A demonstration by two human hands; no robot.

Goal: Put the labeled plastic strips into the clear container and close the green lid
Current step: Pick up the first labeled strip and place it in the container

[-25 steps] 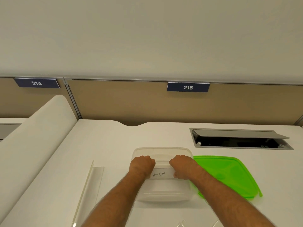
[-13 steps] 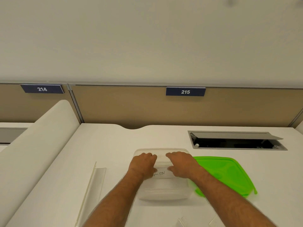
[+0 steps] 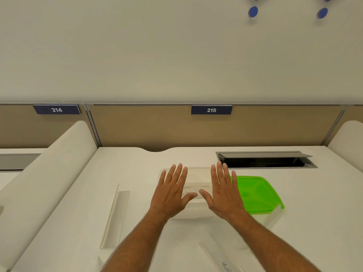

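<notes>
The clear container (image 3: 198,174) sits on the white desk in front of me, with a labeled plastic strip (image 3: 193,190) lying inside it between my thumbs. My left hand (image 3: 172,190) hovers flat over its left half, fingers spread and empty. My right hand (image 3: 224,191) hovers over its right half, also spread and empty. The green lid (image 3: 257,193) lies flat on the desk, right of the container. A long clear strip (image 3: 115,214) lies to the left. Another labeled strip (image 3: 220,258) lies near the front edge between my forearms.
An open cable hatch (image 3: 265,160) is set into the desk behind the lid. A tan partition with signs 214 (image 3: 57,109) and 215 (image 3: 211,110) closes the back. White curved dividers (image 3: 49,167) flank the desk on both sides.
Both hands were closed on the strip over the container; they have let it go into the container and opened flat with fingers spread. The camera has tilted upward.
</notes>
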